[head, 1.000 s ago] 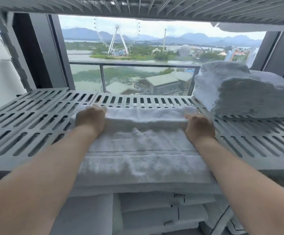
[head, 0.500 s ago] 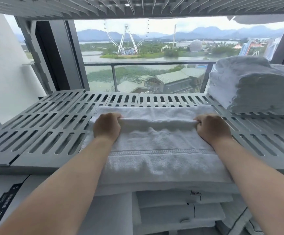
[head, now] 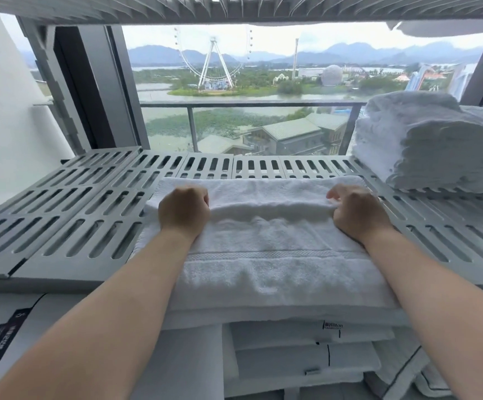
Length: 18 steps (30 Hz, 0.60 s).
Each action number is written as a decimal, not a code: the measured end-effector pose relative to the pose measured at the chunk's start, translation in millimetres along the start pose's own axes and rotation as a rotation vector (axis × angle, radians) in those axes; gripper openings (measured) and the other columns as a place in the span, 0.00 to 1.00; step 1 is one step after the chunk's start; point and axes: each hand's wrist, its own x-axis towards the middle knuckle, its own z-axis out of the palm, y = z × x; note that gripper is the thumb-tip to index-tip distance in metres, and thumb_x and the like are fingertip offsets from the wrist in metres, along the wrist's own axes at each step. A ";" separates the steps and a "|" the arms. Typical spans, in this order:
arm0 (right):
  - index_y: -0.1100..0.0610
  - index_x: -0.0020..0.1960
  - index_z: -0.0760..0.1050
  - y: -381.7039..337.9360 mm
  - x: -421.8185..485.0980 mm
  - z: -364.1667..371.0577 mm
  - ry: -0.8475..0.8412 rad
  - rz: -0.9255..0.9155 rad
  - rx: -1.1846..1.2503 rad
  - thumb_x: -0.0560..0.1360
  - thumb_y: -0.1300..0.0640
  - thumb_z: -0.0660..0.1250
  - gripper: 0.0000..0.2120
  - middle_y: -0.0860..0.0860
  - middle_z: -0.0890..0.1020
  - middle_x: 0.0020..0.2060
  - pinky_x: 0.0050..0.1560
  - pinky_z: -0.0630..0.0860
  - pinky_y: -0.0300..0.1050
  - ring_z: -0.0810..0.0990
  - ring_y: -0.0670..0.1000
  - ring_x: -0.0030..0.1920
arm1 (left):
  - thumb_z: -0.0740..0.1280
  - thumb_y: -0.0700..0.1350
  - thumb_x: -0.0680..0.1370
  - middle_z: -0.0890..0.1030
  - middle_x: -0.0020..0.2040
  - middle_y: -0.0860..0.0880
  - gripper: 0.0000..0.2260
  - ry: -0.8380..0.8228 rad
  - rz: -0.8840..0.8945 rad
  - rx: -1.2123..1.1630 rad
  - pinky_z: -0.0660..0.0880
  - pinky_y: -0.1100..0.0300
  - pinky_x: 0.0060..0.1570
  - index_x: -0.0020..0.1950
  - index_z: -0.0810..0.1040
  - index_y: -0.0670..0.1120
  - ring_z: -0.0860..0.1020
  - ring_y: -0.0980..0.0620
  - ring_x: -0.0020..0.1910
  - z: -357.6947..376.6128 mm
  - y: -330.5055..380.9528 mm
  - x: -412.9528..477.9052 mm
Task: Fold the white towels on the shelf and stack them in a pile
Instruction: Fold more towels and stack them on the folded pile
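The white towel (head: pixel 263 272) lies flat across the middle of the grey slatted shelf (head: pixel 70 215), and its near edge hangs over the front lip. Compared with a second ago, both hands sit closer to the person. The raised ridge of cloth they hold is now drawn in from the far edge, and a flat strip of towel shows beyond the knuckles. The left hand (head: pixel 184 210) curls its fingers over the left end of that ridge and the right hand (head: pixel 358 212) pinches the right end, so each grip is closed on the towel. This looks like a fold under way, with the far part coming over toward the near edge. The pile (head: pixel 436 145) of folded towels sits at the right end of the shelf, well apart, so this towel is not yet stacked.
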 end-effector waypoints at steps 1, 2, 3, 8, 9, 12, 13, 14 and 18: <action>0.51 0.55 0.77 -0.5 0.5 -0.7 -0.058 -0.033 0.023 0.68 0.65 0.62 0.18 0.52 0.82 0.51 0.60 0.69 0.52 0.78 0.55 0.55 | 0.59 0.34 0.74 0.78 0.33 0.49 0.13 -0.021 0.021 -0.030 0.69 0.59 0.34 0.36 0.78 0.47 0.77 0.48 0.34 0.0 -0.7 0.4; 0.49 0.56 0.76 -1.0 1.0 -1.1 -0.102 -0.057 0.031 0.67 0.64 0.63 0.19 0.50 0.81 0.52 0.61 0.66 0.52 0.76 0.54 0.57 | 0.59 0.34 0.74 0.78 0.36 0.49 0.11 -0.053 0.067 -0.081 0.70 0.57 0.36 0.38 0.78 0.47 0.77 0.48 0.38 0.3 -1.7 1.1; 0.48 0.56 0.75 -1.1 1.4 -1.1 -0.124 -0.070 0.030 0.67 0.63 0.63 0.19 0.50 0.80 0.53 0.62 0.64 0.53 0.75 0.54 0.59 | 0.60 0.36 0.75 0.79 0.40 0.50 0.10 -0.110 0.138 -0.143 0.73 0.56 0.40 0.42 0.78 0.48 0.77 0.48 0.43 0.3 -2.9 1.2; 0.51 0.49 0.77 -1.1 0.4 0.3 -0.042 -0.078 0.014 0.70 0.63 0.62 0.12 0.52 0.81 0.49 0.61 0.68 0.55 0.77 0.57 0.56 | 0.67 0.43 0.76 0.78 0.56 0.50 0.09 -0.321 0.372 -0.160 0.72 0.53 0.62 0.55 0.77 0.50 0.74 0.51 0.57 -1.7 -1.2 -0.3; 0.52 0.46 0.77 -1.1 0.6 0.3 -0.020 -0.069 0.009 0.70 0.63 0.62 0.10 0.52 0.81 0.46 0.59 0.70 0.54 0.77 0.57 0.53 | 0.66 0.39 0.76 0.78 0.52 0.50 0.07 -0.269 0.376 -0.167 0.76 0.52 0.59 0.52 0.77 0.48 0.75 0.50 0.54 -1.5 -0.5 -0.4; 0.55 0.42 0.78 -3.2 -0.1 -0.8 0.023 -0.031 -0.005 0.70 0.64 0.63 0.07 0.53 0.80 0.41 0.55 0.73 0.53 0.77 0.58 0.48 | 0.64 0.32 0.75 0.77 0.43 0.52 0.09 -0.112 0.396 -0.154 0.81 0.52 0.45 0.45 0.78 0.46 0.77 0.51 0.45 -2.4 1.1 -1.2; 0.55 0.41 0.78 -4.4 -0.4 -1.8 0.045 -0.021 -0.008 0.69 0.64 0.63 0.06 0.53 0.80 0.40 0.54 0.73 0.53 0.77 0.59 0.47 | 0.64 0.32 0.74 0.78 0.41 0.51 0.10 -0.065 0.415 -0.141 0.81 0.52 0.42 0.43 0.78 0.45 0.77 0.50 0.43 -2.9 2.5 -1.1; 0.56 0.40 0.78 -5.6 -0.9 -2.7 0.076 -0.016 -0.018 0.69 0.64 0.63 0.06 0.54 0.80 0.39 0.52 0.74 0.52 0.77 0.59 0.46 | 0.64 0.31 0.74 0.78 0.40 0.50 0.10 -0.015 0.436 -0.126 0.80 0.52 0.39 0.43 0.78 0.45 0.77 0.49 0.42 -3.7 4.1 -1.1; 0.58 0.38 0.77 -7.0 -3.1 -5.1 0.166 0.011 -0.086 0.68 0.64 0.62 0.06 0.56 0.80 0.39 0.50 0.75 0.52 0.77 0.60 0.45 | 0.63 0.31 0.72 0.78 0.38 0.49 0.09 0.021 0.474 -0.098 0.78 0.54 0.34 0.40 0.78 0.44 0.78 0.48 0.39 -6.1 10.3 -2.9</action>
